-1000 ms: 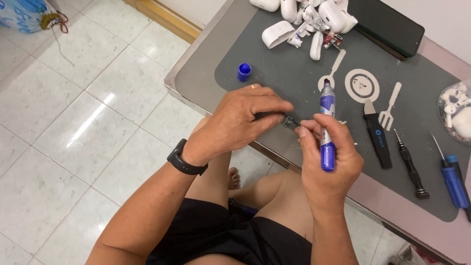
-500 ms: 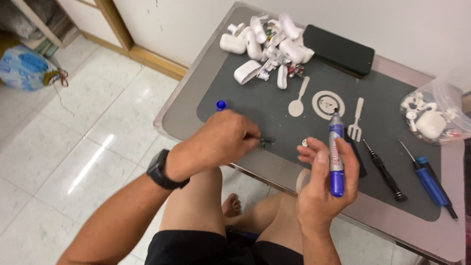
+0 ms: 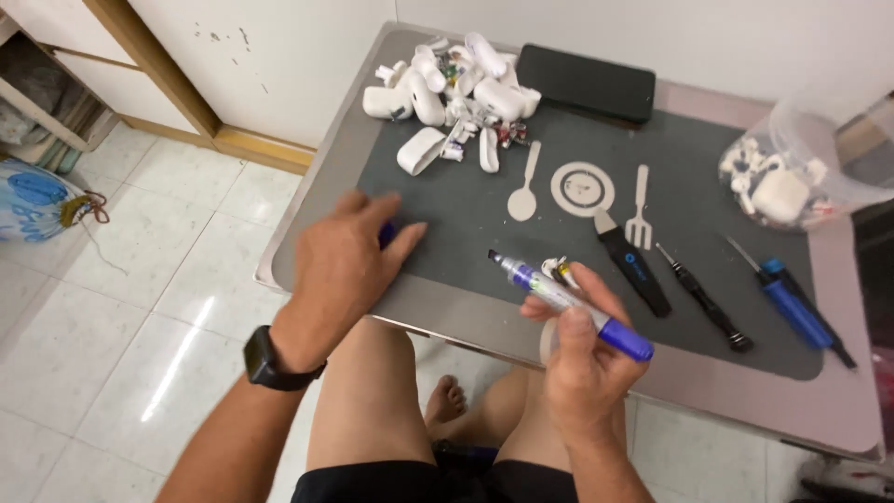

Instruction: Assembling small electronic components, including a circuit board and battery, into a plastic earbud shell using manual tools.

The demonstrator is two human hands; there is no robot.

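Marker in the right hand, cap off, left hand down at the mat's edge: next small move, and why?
Probably close the left hand on the small blue cap under its fingers. The right hand holds the blue marker with its tip bare, and the cap peeks out beneath the left fingers on the grey mat, so lifting it comes first.

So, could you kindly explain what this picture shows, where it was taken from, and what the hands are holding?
It is one view from a camera worn on a person's head, looking down at two bare hands above a small table. The left hand, with a dark watch on its wrist, rests over a small blue cap on the grey mat. The right hand holds a blue marker. Further back lie white earbud parts, a black phone, screwdrivers and a clear bag.
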